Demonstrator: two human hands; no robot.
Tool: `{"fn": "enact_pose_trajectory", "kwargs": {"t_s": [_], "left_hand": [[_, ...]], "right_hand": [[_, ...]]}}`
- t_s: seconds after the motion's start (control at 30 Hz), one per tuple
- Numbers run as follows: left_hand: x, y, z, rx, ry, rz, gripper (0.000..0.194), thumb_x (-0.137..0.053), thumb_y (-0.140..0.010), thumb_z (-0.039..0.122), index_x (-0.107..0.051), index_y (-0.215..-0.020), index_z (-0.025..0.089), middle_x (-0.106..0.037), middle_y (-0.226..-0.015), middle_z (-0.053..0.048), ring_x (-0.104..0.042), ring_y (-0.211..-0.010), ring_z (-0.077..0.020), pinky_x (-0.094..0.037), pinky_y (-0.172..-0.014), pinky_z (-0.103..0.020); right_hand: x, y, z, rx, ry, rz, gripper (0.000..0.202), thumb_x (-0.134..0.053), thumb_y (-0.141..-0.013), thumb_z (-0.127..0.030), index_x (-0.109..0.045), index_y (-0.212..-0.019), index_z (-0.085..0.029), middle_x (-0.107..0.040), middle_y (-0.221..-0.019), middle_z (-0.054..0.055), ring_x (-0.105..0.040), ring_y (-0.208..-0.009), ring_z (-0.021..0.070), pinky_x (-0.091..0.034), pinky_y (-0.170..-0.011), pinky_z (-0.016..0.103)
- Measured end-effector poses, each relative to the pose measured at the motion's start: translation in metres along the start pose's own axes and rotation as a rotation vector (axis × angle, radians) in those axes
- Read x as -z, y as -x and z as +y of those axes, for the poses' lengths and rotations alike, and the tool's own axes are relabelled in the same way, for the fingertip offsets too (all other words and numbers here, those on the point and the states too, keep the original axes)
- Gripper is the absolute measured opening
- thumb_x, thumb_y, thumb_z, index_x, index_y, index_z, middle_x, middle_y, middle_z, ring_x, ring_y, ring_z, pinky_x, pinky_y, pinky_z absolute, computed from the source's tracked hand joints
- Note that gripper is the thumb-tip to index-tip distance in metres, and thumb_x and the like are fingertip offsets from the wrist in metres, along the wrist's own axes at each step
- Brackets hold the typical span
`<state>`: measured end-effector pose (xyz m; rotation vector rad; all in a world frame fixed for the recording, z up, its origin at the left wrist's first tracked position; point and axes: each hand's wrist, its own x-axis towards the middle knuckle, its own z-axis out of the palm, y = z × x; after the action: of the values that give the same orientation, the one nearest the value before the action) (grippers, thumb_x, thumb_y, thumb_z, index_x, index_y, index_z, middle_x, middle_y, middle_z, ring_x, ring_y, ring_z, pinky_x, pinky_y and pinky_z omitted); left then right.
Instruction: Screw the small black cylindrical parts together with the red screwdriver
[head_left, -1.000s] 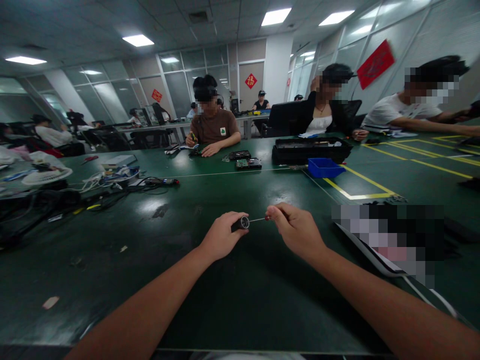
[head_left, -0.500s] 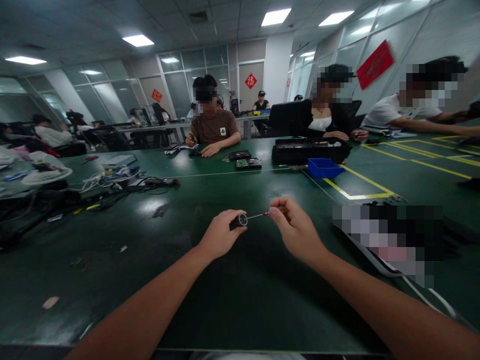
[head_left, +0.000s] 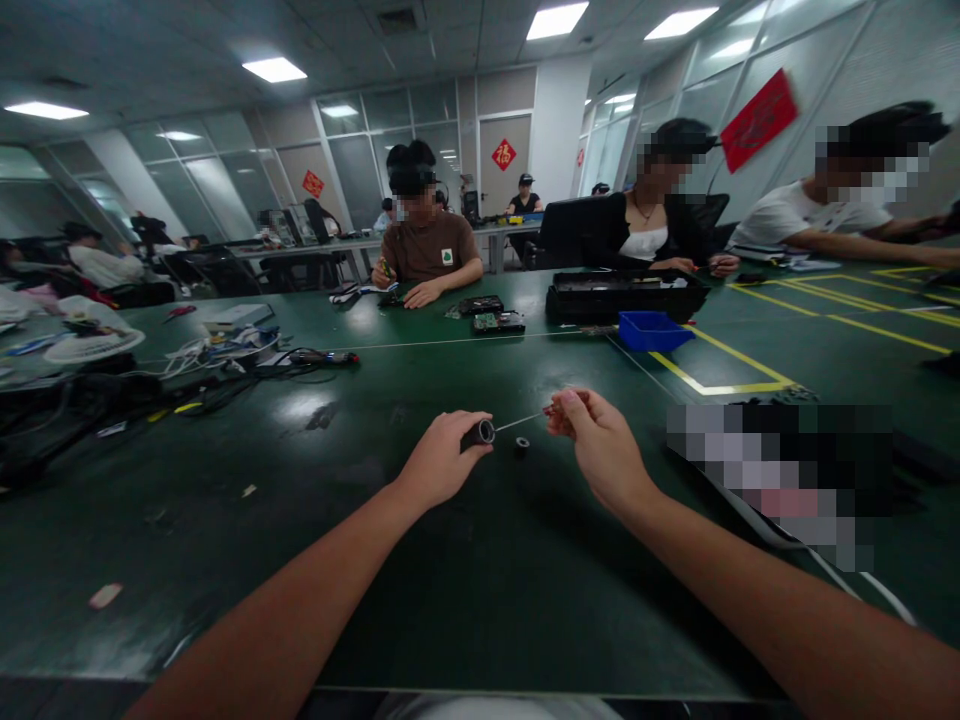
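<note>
My left hand (head_left: pixel 442 460) is wrapped round a dark cylinder (head_left: pixel 478 434), whose round open end faces right. In my right hand (head_left: pixel 600 440) the fingers pinch the reddish handle of a thin screwdriver (head_left: pixel 519 422). Its metal shaft slants down left to the cylinder's open end; whether the tip is inside cannot be made out. A small dark ring-shaped piece (head_left: pixel 522 445) is between my hands, just right of the cylinder and below the shaft.
On the green table (head_left: pixel 420 600) are cables (head_left: pixel 225 385) at left, circuit boards (head_left: pixel 499 322), a blue tray (head_left: pixel 654 331) and a long black case (head_left: pixel 626 297) ahead. A partly blurred-out device is at right. Several people sit beyond.
The small ring-shaped piece now shows below the shaft, where none was visible before. My right hand has moved slightly right and up, and more of the shaft shows outside the cylinder.
</note>
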<state>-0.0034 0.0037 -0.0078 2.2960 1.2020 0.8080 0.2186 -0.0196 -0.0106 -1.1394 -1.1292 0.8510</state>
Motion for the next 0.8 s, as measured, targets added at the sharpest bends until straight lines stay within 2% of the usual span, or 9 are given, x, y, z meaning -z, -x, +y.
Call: {"fn": "enact_pose_trajectory", "kwargs": {"t_s": [0.13, 0.33, 0.43, 0.53, 0.6, 0.7, 0.8], "left_hand": [[-0.001, 0.002, 0.001, 0.026, 0.048, -0.034, 0.049, -0.062, -0.091, 0.021, -0.054, -0.139, 0.026, -0.062, -0.128, -0.007, -0.058, -0.118, -0.0245, -0.044, -0.105, -0.042], [-0.002, 0.000, 0.008, 0.089, 0.064, -0.071, 0.033, -0.053, -0.094, 0.022, -0.053, -0.128, 0.021, -0.060, -0.124, -0.008, -0.058, -0.114, -0.0231, -0.047, -0.100, -0.039], [-0.006, -0.008, 0.015, 0.099, 0.011, -0.114, 0.031, -0.060, -0.091, 0.029, -0.055, -0.120, 0.021, -0.062, -0.116, -0.007, -0.060, -0.104, -0.0228, -0.050, -0.090, -0.037], [-0.012, -0.022, 0.021, 0.042, -0.096, -0.207, 0.027, -0.066, -0.087, 0.039, -0.060, -0.107, 0.022, -0.065, -0.104, -0.005, -0.062, -0.093, -0.0222, -0.050, -0.080, -0.035], [-0.019, -0.034, 0.025, -0.008, -0.163, -0.268, 0.023, -0.063, -0.090, 0.039, -0.061, -0.106, 0.023, -0.066, -0.103, -0.004, -0.063, -0.091, -0.0217, -0.050, -0.076, -0.034], [-0.033, -0.052, 0.026, -0.088, -0.295, -0.281, 0.025, -0.058, -0.092, 0.036, -0.061, -0.116, 0.026, -0.066, -0.111, -0.005, -0.064, -0.096, -0.0234, -0.050, -0.078, -0.035], [-0.047, -0.069, 0.026, -0.140, -0.432, -0.283, 0.034, -0.054, -0.094, 0.041, -0.059, -0.124, 0.027, -0.066, -0.113, -0.007, -0.065, -0.100, -0.0266, -0.051, -0.079, -0.036]], "right_hand": [[0.002, 0.001, -0.003, 0.080, 0.013, 0.047, 0.029, -0.057, -0.094, -0.050, -0.065, -0.097, -0.022, -0.067, -0.083, 0.003, -0.062, -0.074, 0.0175, -0.053, -0.072, 0.035], [0.003, 0.001, -0.018, 0.161, 0.018, 0.114, 0.026, -0.063, -0.091, -0.044, -0.067, -0.106, -0.022, -0.071, -0.089, 0.004, -0.068, -0.081, 0.0188, -0.055, -0.075, 0.036], [0.002, 0.006, -0.027, 0.207, 0.026, 0.146, 0.025, -0.065, -0.090, -0.042, -0.068, -0.103, -0.022, -0.072, -0.086, 0.003, -0.069, -0.079, 0.0185, -0.056, -0.075, 0.036], [0.001, 0.009, -0.032, 0.251, 0.023, 0.147, 0.022, -0.065, -0.090, -0.041, -0.068, -0.101, -0.022, -0.072, -0.083, 0.002, -0.069, -0.077, 0.0181, -0.056, -0.073, 0.035], [0.001, 0.010, -0.032, 0.267, 0.030, 0.142, 0.020, -0.064, -0.091, -0.040, -0.067, -0.101, -0.023, -0.072, -0.084, 0.002, -0.069, -0.077, 0.0180, -0.055, -0.072, 0.035], [0.002, 0.010, -0.032, 0.270, 0.041, 0.142, 0.019, -0.063, -0.092, -0.039, -0.067, -0.101, -0.023, -0.072, -0.085, 0.002, -0.068, -0.077, 0.0179, -0.055, -0.072, 0.035], [0.002, 0.011, -0.031, 0.268, 0.020, 0.135, 0.018, -0.063, -0.092, -0.039, -0.067, -0.101, -0.023, -0.072, -0.085, 0.002, -0.068, -0.077, 0.0177, -0.055, -0.073, 0.035]]}}
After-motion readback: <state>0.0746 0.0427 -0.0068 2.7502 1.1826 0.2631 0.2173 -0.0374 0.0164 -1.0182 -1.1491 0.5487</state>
